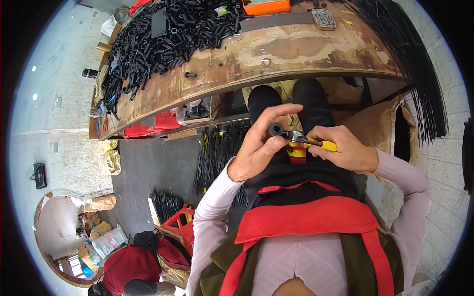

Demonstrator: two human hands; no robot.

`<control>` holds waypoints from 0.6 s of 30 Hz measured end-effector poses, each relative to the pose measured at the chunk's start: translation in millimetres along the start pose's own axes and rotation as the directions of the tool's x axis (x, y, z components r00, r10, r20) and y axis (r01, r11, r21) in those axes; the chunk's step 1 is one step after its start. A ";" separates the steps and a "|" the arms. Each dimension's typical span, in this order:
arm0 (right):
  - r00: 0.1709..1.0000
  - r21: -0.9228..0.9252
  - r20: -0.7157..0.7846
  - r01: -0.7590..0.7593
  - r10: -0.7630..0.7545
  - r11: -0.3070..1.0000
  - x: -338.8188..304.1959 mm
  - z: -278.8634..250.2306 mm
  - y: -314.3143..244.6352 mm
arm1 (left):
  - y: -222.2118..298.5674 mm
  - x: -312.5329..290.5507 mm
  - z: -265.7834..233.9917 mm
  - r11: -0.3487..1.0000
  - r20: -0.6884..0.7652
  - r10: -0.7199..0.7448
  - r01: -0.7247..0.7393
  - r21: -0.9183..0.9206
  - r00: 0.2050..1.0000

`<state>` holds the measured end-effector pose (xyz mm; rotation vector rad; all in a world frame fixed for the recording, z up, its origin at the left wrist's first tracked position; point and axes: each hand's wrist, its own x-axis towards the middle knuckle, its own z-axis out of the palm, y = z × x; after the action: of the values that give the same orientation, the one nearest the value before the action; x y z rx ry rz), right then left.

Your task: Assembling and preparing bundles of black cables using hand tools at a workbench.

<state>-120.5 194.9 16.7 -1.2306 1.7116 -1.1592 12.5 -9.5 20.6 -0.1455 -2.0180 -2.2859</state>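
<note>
Above my lap, my left hand (256, 150) holds a short black tubular piece (276, 129) between thumb and fingers, its round hollow end facing up. The index finger of that hand stretches out over it. My right hand (340, 147) is closed around yellow-handled pliers (327, 145). Their metal jaws meet the black piece at its right side; whether they grip it or only touch it, I cannot tell. Just below the jaws shows a yellow and red patch (297, 154) whose kind is unclear.
Ahead runs a worn wooden bench (296, 47) with a heap of black tubular pieces (182, 37), one loose piece (190, 75), an orange tray (266, 7) and a small tin (324, 19). Thin black rods (419, 64) hang at right. Another person (131, 266) is at lower left.
</note>
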 end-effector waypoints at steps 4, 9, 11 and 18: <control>0.992 -0.044 0.083 -0.088 0.092 0.995 8.0 -14.3 -29.8 | 3.9 -1.7 -6.9 0.995 -0.031 0.040 -0.037 0.093 0.999; 0.913 0.007 0.279 -0.311 0.297 0.950 13.9 -26.2 -50.2 | -1.1 -8.0 -12.8 0.981 -0.020 0.063 -0.058 0.185 0.998; 0.900 0.038 0.315 -0.329 0.301 0.944 15.0 -27.8 -57.1 | -1.4 -6.6 -14.5 0.987 -0.012 0.069 -0.066 0.147 0.998; 0.773 -0.076 0.309 -0.561 0.555 0.824 17.8 -27.6 -88.8 | -10.1 -10.7 -15.7 0.977 0.018 0.131 -0.132 0.165 0.991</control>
<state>-123.1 172.4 108.6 -0.7501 1.6427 -0.5756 21.6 -23.8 7.3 -0.2668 -2.1222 -2.0326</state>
